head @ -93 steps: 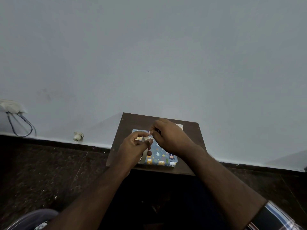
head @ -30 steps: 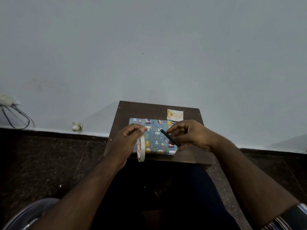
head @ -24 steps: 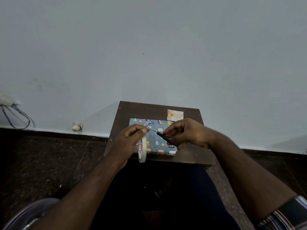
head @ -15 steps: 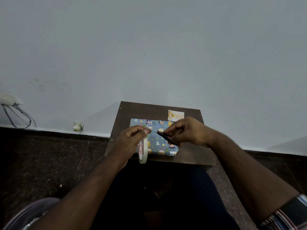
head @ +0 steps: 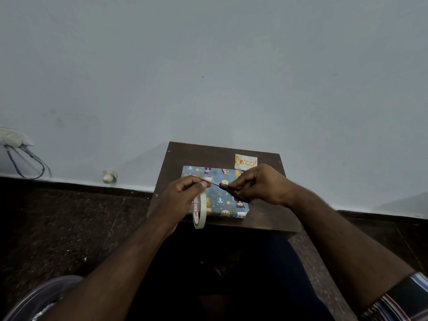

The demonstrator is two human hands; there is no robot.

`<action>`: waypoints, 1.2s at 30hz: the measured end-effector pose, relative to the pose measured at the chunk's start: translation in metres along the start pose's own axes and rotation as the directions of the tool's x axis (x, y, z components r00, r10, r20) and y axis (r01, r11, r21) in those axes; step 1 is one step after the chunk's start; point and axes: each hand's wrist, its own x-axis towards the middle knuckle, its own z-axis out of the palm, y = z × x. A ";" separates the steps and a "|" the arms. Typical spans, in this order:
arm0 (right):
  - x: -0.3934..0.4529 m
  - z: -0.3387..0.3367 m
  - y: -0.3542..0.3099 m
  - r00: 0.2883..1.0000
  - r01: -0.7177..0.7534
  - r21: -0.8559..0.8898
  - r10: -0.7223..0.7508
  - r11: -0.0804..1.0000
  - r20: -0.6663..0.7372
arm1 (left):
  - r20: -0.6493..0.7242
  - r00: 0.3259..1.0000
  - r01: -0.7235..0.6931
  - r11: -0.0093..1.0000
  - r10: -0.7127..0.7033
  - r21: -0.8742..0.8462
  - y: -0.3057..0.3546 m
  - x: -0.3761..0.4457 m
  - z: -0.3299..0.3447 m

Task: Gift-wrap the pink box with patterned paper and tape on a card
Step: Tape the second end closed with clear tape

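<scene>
**Wrapped box on small table, tape strip held up to scissors**

Wrapped box [head: 216, 192] lies flat on a small dark brown wooden table [head: 176, 158], covered in blue patterned paper with cartoon animals; no pink showing. It sits toward the near half of the tabletop, long side running left-right, near edge close to the table's front edge.

Card [head: 245, 161]: small, pale, orange print, lying flat on the table just behind the box's far right corner, not on the box. Near edge of the card partly hidden by the right hand.

Left hand [head: 183, 200] is closed around a roll of cream masking tape [head: 199, 210], roll hanging edge-on below the fingers and overlapping the table's front edge in view. Thumb and forefinger pinch a short pulled-out strip of tape [head: 208, 179] that runs rightward above the box.

Right hand [head: 261, 184] grips a pair of scissors [head: 234, 193], dark handles, fingers curled through or around them; blade tips point left toward the strip. Cannot tell if the blades touch the tape or how far they are parted, too small and dark.

Both hands held above the box's left and middle part, not resting on it. Striped sleeve cuff [head: 400, 300] on the right arm at bottom right.

Table stands against a plain grey-blue wall [head: 208, 77]; dark speckled floor [head: 69, 216] at left. Wall socket with cables [head: 20, 154] at far left.
</scene>
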 end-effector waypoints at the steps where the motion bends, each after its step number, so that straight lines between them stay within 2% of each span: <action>1: 0.000 0.000 0.001 1.000 0.004 -0.008 -0.004 1.000 -0.005 | 0.003 1.000 0.001 1.000 -0.001 -0.002 0.000 0.000 0.000; 7: 0.002 0.005 0.005 0.996 0.036 -0.077 -0.042 0.996 -0.078 | -0.009 1.000 0.011 1.000 -0.011 -0.018 -0.001 0.001 0.000; 11: -0.001 0.013 0.004 0.975 0.046 -0.105 -0.068 0.993 -0.213 | 0.014 0.999 0.044 0.996 -0.043 -0.082 0.000 0.001 0.000; 16: -0.001 0.040 0.002 0.927 0.116 -0.385 -0.238 0.916 -0.288 | 0.003 0.998 0.066 0.987 -0.066 -0.144 0.003 0.001 0.003; 19: -0.001 0.058 0.002 0.863 0.162 -0.558 -0.391 0.814 -0.320 | -0.078 0.989 0.108 0.975 -0.125 -0.196 0.004 0.002 0.002; 21: -0.001 0.065 0.001 0.862 0.168 -0.617 -0.419 0.769 -0.287 | -0.132 0.980 0.116 0.970 -0.146 -0.212 0.003 0.004 0.001; 24: 0.000 0.062 -0.005 0.916 0.156 -0.605 -0.343 0.781 -0.207 | -0.193 0.973 0.100 0.985 -0.127 -0.144 -0.001 0.005 0.000; 26: 0.000 0.058 -0.010 0.922 0.171 -0.596 -0.341 0.785 -0.185 | -0.224 0.967 0.095 0.989 -0.119 -0.117 -0.004 0.006 -0.001; 31: 0.012 0.047 -0.022 0.779 0.162 -0.511 -0.427 0.844 -0.459 | -0.219 0.971 0.050 0.981 -0.092 -0.188 0.000 0.005 0.001; 36: 0.023 0.051 -0.028 0.752 0.246 -0.470 -0.473 0.848 -0.459 | -0.305 0.943 0.047 0.962 -0.132 -0.270 0.004 0.008 -0.007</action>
